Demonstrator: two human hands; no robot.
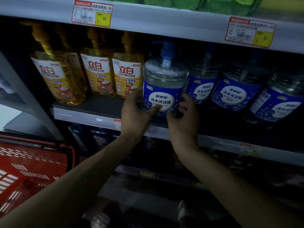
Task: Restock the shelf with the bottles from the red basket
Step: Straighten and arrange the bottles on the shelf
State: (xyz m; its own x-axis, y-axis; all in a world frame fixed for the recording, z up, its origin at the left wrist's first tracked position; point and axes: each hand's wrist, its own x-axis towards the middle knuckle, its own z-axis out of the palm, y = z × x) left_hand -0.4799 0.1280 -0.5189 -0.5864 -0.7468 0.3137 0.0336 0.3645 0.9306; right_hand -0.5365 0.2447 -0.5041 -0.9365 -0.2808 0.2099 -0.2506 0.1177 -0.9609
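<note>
A clear bottle with a blue label and blue pump top (pixel 163 83) stands at the front of the middle shelf (pixel 92 118). My left hand (pixel 136 112) wraps its lower left side, thumb across the label. My right hand (pixel 184 119) holds its lower right side. Three more blue-label bottles (pixel 233 92) stand to its right. The red basket (pixel 29 167) sits at the lower left; its inside is not visible.
Yellow detergent bottles (pixel 97 74) fill the shelf's left part, with a bare gap in front of them. Price tags (pixel 92 14) hang on the upper shelf edge. Darker goods sit on the lower shelves (pixel 246 170). A grey upright (pixel 32 102) borders the left.
</note>
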